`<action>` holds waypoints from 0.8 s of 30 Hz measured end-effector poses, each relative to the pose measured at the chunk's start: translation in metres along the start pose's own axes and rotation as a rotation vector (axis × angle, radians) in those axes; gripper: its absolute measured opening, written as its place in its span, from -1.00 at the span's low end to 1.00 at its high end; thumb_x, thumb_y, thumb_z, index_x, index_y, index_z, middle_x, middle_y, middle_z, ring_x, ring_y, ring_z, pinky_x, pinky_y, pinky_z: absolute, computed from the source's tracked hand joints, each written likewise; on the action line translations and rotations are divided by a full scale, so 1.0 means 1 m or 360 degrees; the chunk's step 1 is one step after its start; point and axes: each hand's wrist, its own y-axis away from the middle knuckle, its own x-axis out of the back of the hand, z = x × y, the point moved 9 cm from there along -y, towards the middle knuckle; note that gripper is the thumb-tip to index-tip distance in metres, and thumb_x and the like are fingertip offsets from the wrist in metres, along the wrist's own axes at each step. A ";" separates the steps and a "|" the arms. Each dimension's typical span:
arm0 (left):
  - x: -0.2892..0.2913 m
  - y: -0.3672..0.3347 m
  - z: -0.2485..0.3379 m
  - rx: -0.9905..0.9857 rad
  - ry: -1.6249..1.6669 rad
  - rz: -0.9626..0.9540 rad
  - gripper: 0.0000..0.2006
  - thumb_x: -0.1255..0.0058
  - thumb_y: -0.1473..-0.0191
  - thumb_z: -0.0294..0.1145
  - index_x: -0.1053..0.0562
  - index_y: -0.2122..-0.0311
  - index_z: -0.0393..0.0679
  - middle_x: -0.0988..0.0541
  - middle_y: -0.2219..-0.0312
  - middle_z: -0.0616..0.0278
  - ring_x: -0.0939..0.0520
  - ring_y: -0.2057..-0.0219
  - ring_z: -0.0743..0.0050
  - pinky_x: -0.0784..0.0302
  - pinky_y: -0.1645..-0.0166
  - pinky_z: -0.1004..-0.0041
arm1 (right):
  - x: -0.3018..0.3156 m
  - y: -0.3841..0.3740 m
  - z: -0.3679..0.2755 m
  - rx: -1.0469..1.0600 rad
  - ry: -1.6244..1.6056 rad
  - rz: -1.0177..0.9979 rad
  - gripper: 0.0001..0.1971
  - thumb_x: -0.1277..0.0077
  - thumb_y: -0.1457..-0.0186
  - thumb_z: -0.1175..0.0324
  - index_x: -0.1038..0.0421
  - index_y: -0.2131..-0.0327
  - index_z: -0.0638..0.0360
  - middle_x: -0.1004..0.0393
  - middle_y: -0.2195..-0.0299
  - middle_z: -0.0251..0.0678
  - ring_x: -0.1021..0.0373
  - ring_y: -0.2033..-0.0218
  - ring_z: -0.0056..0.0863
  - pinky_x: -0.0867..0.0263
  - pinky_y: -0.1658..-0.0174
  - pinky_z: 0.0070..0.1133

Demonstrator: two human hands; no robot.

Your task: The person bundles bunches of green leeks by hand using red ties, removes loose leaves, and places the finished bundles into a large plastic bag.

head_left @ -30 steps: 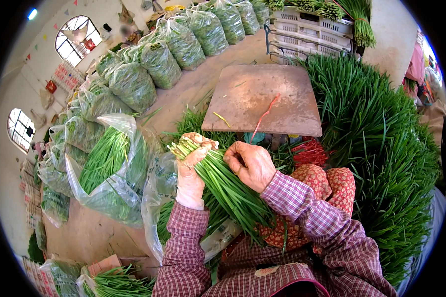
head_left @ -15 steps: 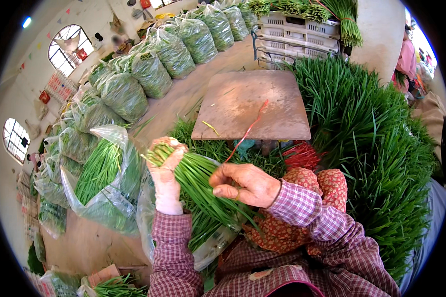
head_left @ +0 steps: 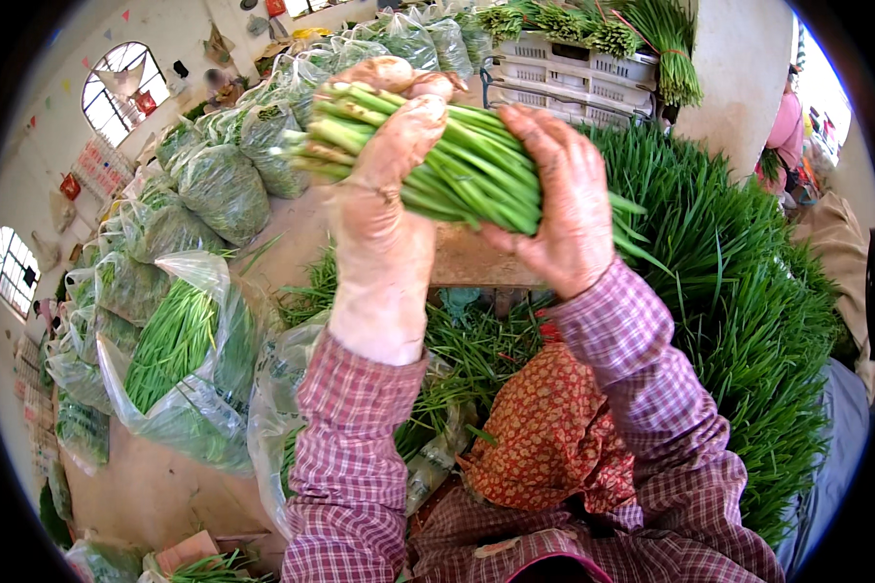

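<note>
A thick bunch of green chives (head_left: 476, 175) is held up level in front of me, over the brown board. Its pale cut ends point left and its leaf tips stick out to the right. My left hand (head_left: 389, 185) is wrapped round the stalks near the cut ends. Farther along, my right hand (head_left: 569, 199) clasps the bunch, with its fingers on the upper side and the thumb below. Most of the board (head_left: 476, 262) is hidden behind the bunch and my hands. A little of some red ties (head_left: 551, 331) shows beyond my knee.
On my right lies a big heap of loose chives (head_left: 739, 291). An open clear bag of chives (head_left: 175, 340) stands at left, with rows of filled bags (head_left: 224, 194) beyond. White crates (head_left: 574, 73) carrying bunches are stacked at the back. Another person (head_left: 787, 126) is at far right.
Both hands have lifted the bunch up and away from me. My right hand has gone from beside the leaves to clasping the stalks. The red strand on the board is out of sight.
</note>
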 end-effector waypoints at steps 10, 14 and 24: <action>-0.016 0.012 -0.118 0.0441 0.0442 -0.0084 -0.68 -0.08 0.12 -0.57 -0.36 0.19 -0.09 -0.50 0.31 0.23 -0.49 0.13 0.28 -0.41 -0.08 0.29 | -0.013 0.041 0.096 -0.0209 -0.0375 -0.0243 -0.07 -0.31 0.43 0.34 -0.13 -0.16 0.01 -0.33 0.04 -0.20 -0.27 -0.01 -0.19 -0.17 -0.10 -0.34; -0.011 0.010 -0.136 0.0535 0.0597 -0.0016 -0.68 -0.07 0.10 -0.53 -0.36 0.17 -0.09 -0.50 0.33 0.26 -0.49 0.13 0.28 -0.41 -0.08 0.28 | -0.021 0.043 0.108 -0.0303 -0.0521 -0.0217 -0.15 -0.29 0.35 0.36 -0.17 -0.14 0.04 -0.39 0.04 -0.18 -0.38 0.05 -0.24 -0.32 0.00 -0.45; -0.011 0.005 -0.172 0.0730 0.0204 -0.0449 -0.27 -0.23 0.14 -0.12 -0.23 -0.13 -0.20 -0.39 -0.04 0.10 -0.39 -0.10 0.22 -0.26 -0.20 0.19 | -0.025 0.069 0.172 -0.0688 -0.0859 -0.0031 -0.24 -0.22 0.24 0.47 -0.13 -0.11 0.15 -0.49 0.17 -0.23 -0.49 0.18 -0.44 -0.38 0.08 -0.55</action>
